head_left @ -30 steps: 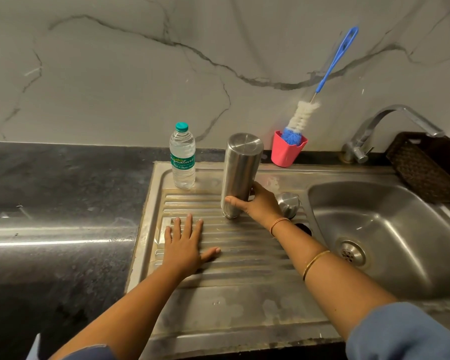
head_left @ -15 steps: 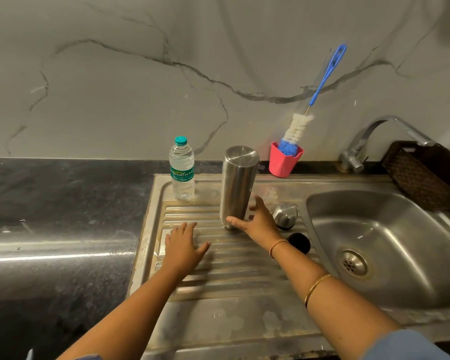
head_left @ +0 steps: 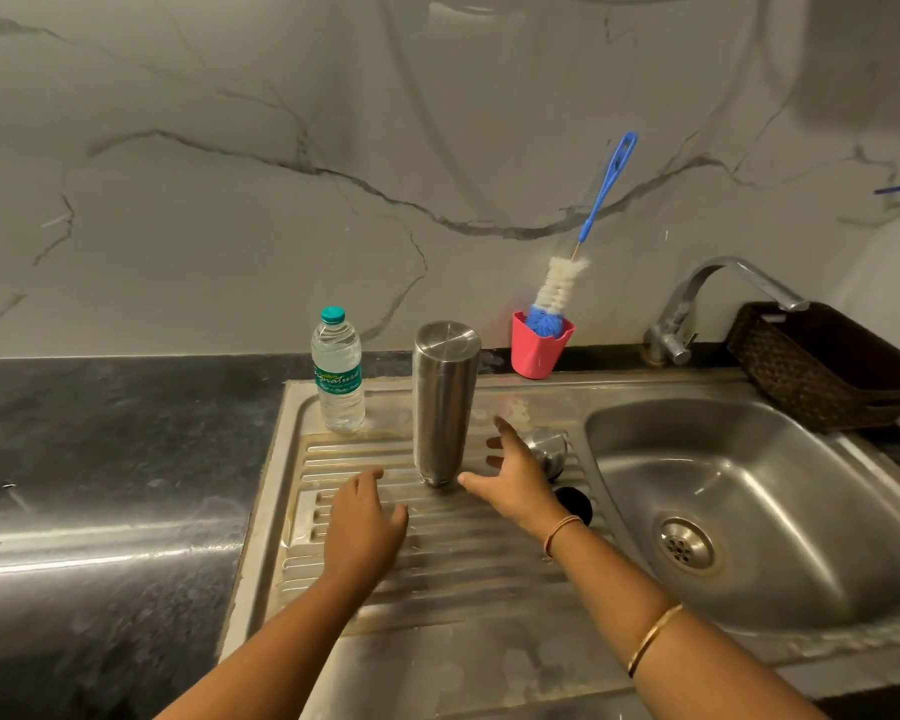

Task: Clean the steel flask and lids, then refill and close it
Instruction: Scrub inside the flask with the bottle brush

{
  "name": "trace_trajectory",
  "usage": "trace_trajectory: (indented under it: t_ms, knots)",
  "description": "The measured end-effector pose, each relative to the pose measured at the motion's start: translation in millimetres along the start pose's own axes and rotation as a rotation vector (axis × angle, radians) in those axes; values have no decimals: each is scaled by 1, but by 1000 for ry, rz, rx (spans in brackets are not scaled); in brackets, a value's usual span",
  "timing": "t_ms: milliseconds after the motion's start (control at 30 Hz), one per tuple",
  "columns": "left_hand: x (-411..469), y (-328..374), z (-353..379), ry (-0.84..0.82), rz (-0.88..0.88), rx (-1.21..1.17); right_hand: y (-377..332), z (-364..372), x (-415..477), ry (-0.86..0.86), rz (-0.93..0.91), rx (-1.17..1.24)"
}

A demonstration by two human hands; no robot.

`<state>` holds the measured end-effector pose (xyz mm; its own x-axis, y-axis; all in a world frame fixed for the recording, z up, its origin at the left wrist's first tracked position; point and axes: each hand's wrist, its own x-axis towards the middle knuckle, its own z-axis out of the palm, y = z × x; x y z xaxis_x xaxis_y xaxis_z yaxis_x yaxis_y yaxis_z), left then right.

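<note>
Hands, two, each grip released: left hand and right hand flank one upturned flask; two lids beside.

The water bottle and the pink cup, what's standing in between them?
The steel flask stands between the water bottle and the pink cup, a bit nearer the camera, in the head view.

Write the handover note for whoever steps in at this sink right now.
Left hand: open, empty, low over the ridged drainboard.
Right hand: open, fingers spread beside the steel flask, no grip on it.
Flask stands inverted, mouth down, on the drainboard. Steel lid and black inner cap lie right of it, near the sink basin. Water bottle stands capped to the left; bottle brush sits in the pink cup.
Done: flask set to drain; whether washing is finished, cannot tell.
Left: turn upright, refill, fit both lids.
</note>
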<state>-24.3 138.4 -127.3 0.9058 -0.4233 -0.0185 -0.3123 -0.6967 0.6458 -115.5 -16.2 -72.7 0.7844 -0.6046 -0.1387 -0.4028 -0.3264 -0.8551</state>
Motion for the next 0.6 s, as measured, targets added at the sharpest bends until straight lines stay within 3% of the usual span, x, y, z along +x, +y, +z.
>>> trace_trajectory:
  t_ms: [167, 300, 500, 600]
  knots:
    - [-22, 15, 17, -65, 59, 57, -5, -36, -5, 105, -126, -50]
    - [-35, 26, 33, -71, 137, 96, -13, -86, 10, 186, -255, -255]
    - [-54, 59, 68, -89, 179, 259, -34, -183, 63, 206, -344, -750]
    - [-54, 65, 80, -133, 103, 394, -54, -219, 93, 153, -352, -1031]
